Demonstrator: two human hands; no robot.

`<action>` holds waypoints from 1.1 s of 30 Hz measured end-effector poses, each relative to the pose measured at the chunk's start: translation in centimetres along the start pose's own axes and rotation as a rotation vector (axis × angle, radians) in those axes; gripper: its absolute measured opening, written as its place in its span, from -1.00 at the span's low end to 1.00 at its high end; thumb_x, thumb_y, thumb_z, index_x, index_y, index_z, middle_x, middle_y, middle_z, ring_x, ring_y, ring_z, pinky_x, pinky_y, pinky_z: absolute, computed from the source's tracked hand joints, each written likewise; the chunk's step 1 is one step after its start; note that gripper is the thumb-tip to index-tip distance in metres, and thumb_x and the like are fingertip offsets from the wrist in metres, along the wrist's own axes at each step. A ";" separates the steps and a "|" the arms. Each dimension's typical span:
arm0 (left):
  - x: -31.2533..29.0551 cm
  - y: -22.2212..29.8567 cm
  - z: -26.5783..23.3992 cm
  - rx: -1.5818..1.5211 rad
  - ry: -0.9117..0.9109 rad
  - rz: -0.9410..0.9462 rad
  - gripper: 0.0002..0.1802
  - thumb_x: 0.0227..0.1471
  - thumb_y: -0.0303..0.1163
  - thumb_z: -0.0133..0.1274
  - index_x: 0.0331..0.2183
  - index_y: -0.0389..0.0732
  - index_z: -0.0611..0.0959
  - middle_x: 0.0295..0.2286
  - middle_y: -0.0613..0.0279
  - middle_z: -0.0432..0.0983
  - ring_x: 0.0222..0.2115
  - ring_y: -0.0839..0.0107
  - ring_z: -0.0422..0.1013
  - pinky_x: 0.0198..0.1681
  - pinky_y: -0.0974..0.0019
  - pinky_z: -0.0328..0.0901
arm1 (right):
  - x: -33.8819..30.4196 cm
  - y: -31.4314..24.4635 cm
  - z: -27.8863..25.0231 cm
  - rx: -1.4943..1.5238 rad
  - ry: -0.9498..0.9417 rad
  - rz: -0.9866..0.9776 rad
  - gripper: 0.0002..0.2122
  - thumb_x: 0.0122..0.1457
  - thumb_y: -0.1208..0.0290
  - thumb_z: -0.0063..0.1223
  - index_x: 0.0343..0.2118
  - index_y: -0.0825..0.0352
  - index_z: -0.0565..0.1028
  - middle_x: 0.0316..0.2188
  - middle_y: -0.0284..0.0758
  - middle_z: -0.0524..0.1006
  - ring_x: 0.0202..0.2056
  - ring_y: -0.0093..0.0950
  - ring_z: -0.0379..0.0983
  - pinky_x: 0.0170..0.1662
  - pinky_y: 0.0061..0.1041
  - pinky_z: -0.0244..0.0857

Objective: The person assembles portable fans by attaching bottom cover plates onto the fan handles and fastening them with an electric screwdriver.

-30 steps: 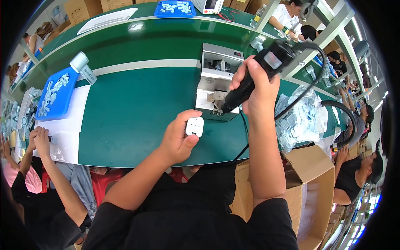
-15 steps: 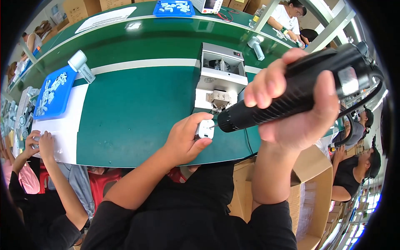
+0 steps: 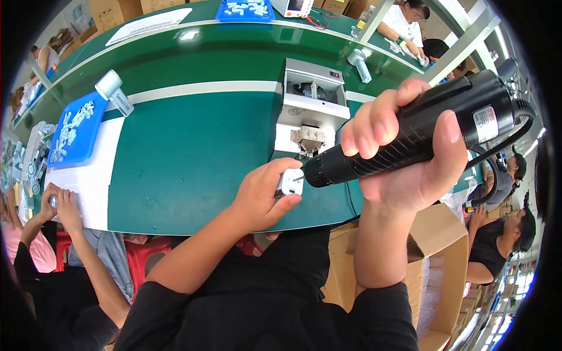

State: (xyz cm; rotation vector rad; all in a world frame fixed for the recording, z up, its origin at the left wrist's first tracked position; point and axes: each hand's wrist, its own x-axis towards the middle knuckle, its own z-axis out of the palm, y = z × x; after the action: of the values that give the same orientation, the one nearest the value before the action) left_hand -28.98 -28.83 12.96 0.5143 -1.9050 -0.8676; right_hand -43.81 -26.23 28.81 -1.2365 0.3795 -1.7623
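Observation:
My left hand (image 3: 264, 193) pinches a small white plastic housing (image 3: 292, 182) between thumb and fingers, just over the bench's near edge. Its face, with small holes, is turned to the right. Wrapped in my right hand (image 3: 404, 149) is a black electric screwdriver (image 3: 374, 155), lying nearly level with its cord trailing off the rear. The thin bit (image 3: 298, 178) reaches the housing's face; whether a screw sits under the tip is too small to tell. Right behind both hands stands a grey metal screw feeder (image 3: 309, 111).
A blue tray (image 3: 88, 143) of small pale parts and a pale handheld fan (image 3: 114, 93) stand at left, near a co-worker's hands (image 3: 61, 207). Another fan (image 3: 359, 65) is on the far right. An open carton (image 3: 436, 245) sits below my right arm.
The screwdriver's rear end has dropped slightly, and its body looks sharper than before. The housing in my left hand has shifted a little to the right. The bit stays at its face.

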 end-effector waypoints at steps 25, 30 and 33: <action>-1.3 -1.6 -1.5 -0.329 0.074 -0.151 -0.22 -0.01 0.29 -0.10 -0.08 -0.26 0.37 -0.43 0.18 0.39 -0.41 0.44 0.35 -0.31 0.38 0.26 | 1.5 4.9 -5.3 -0.445 0.179 0.112 -0.80 0.06 0.38 0.02 -0.38 0.43 0.37 -0.68 -0.25 0.38 -0.68 -0.45 0.33 -0.57 -0.44 0.30; -0.8 -1.1 -1.1 -0.335 0.045 -0.142 -0.19 -0.01 0.30 -0.09 -0.05 -0.27 0.36 -0.44 0.21 0.40 -0.41 0.45 0.35 -0.32 0.40 0.26 | 0.9 2.6 -3.8 -0.309 0.189 0.059 -0.71 0.11 0.23 -0.07 -0.29 0.42 0.36 -0.68 -0.29 0.33 -0.67 -0.43 0.28 -0.56 -0.39 0.24; -0.7 -1.1 -1.1 -0.327 0.022 -0.158 -0.17 -0.04 0.30 -0.05 -0.04 -0.27 0.36 -0.42 0.24 0.41 -0.42 0.49 0.34 -0.34 0.42 0.26 | 1.2 -0.1 -1.5 -0.095 0.069 -0.029 -0.61 0.15 0.11 -0.18 -0.22 0.42 0.38 -0.63 -0.28 0.33 -0.63 -0.43 0.26 -0.52 -0.38 0.23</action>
State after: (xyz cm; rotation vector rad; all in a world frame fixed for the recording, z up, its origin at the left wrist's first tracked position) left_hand -27.72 -29.46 12.10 0.4753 -1.6739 -1.2446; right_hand -45.22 -27.55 28.91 -1.2559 0.4929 -1.8328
